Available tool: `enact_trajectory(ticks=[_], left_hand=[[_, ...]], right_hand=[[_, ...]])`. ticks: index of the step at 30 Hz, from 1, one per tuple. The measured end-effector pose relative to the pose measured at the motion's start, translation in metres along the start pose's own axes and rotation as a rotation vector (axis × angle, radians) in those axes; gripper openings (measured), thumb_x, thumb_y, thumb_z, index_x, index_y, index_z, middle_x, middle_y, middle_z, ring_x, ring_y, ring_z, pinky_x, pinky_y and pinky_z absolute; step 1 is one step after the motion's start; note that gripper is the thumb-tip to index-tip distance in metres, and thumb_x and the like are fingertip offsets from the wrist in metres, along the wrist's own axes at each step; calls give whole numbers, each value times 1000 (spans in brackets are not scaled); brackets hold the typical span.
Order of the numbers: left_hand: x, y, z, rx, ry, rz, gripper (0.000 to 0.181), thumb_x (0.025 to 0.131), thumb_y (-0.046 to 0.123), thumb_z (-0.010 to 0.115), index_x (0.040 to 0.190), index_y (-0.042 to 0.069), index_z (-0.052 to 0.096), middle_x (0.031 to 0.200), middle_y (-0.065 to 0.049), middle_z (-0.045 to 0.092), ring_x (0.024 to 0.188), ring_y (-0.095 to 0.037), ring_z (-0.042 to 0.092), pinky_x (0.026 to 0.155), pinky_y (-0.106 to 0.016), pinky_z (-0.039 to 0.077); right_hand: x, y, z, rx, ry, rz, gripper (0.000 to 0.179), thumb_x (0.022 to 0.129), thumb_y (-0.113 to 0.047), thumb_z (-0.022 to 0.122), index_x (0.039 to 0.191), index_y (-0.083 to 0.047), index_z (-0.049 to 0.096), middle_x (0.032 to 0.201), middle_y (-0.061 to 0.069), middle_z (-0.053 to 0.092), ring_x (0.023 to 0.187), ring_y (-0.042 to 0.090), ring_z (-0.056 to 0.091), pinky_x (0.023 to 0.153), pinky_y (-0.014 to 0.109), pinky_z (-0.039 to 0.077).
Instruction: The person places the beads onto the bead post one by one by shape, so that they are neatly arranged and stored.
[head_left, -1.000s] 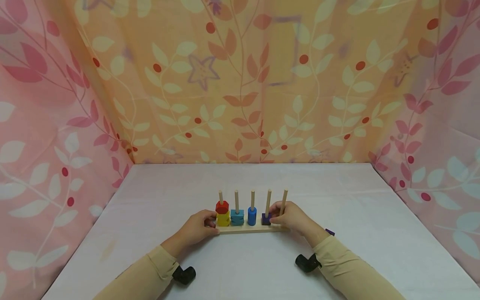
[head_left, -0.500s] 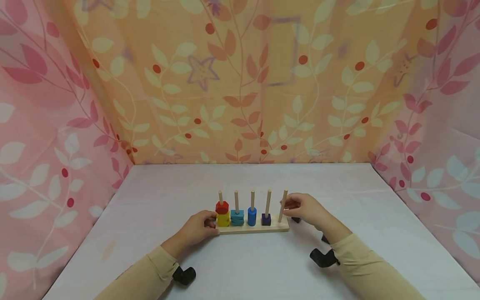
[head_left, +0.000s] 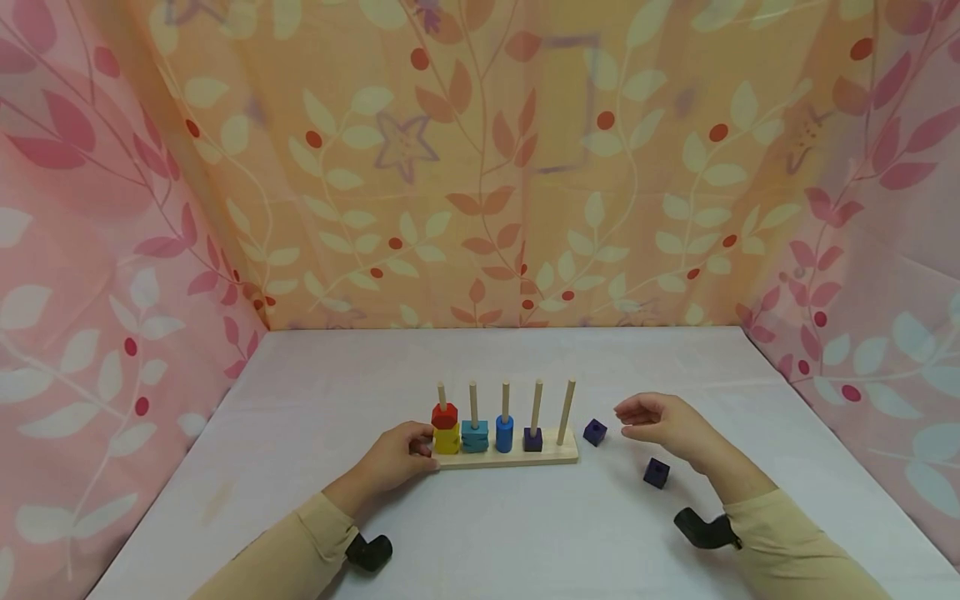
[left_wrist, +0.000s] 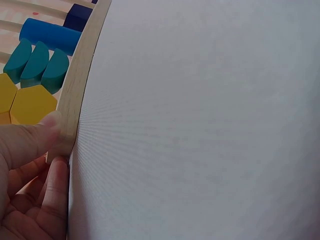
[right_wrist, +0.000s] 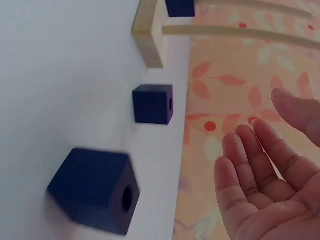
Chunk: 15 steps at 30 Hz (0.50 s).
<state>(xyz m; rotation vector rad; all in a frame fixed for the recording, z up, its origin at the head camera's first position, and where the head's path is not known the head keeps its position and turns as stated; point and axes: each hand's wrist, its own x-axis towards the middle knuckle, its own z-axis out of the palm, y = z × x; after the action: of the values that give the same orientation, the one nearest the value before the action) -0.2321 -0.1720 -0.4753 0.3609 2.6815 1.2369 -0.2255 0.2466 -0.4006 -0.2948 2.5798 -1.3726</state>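
My left hand (head_left: 401, 454) pinches the left end of a wooden peg board (head_left: 510, 459), thumb on top and fingers against its end, as the left wrist view shows. On its pegs sit a red piece (head_left: 445, 416) over yellow hexagons (left_wrist: 34, 104), teal pieces (head_left: 474, 436), a blue cylinder (head_left: 504, 433) and a dark purple block (head_left: 532, 439). The fifth peg (head_left: 566, 414) is bare. To the right, my right hand (head_left: 667, 425) hovers with loosely bent fingers and holds nothing. Nearest it are two purple cubes with holes, one by the board (right_wrist: 153, 104) and one closer to me (right_wrist: 97, 190).
A white cloth covers the table (head_left: 480, 533). Patterned curtains stand behind it (head_left: 480, 167) and along both sides. A black wrist camera (head_left: 369, 552) is strapped at the left sleeve and another (head_left: 705, 528) at the right.
My right hand has left the purple block on the fourth peg and drawn away to the right, past the fifth peg. Both loose cubes now show fully. My left hand stays put.
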Motion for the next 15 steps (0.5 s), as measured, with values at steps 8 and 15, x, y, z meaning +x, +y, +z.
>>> enact_trajectory(ticks=[8, 15], left_hand=[[-1, 1, 0, 15, 7, 17, 45, 76, 18, 75, 117, 10, 57, 95, 1, 56, 82, -13, 53, 73, -27, 46], [-1, 1, -1, 18, 0, 8, 47, 76, 19, 74, 118, 10, 57, 96, 1, 56, 82, -15, 52, 73, -27, 46]], right_hand=[[-15, 22, -10, 36, -19, 44, 44, 81, -18, 69, 116, 5, 54, 110, 19, 59, 94, 19, 58, 77, 27, 50], [-24, 41, -13, 24, -45, 78, 44, 80, -18, 70, 115, 5, 55, 109, 17, 60, 94, 19, 58, 77, 27, 49]])
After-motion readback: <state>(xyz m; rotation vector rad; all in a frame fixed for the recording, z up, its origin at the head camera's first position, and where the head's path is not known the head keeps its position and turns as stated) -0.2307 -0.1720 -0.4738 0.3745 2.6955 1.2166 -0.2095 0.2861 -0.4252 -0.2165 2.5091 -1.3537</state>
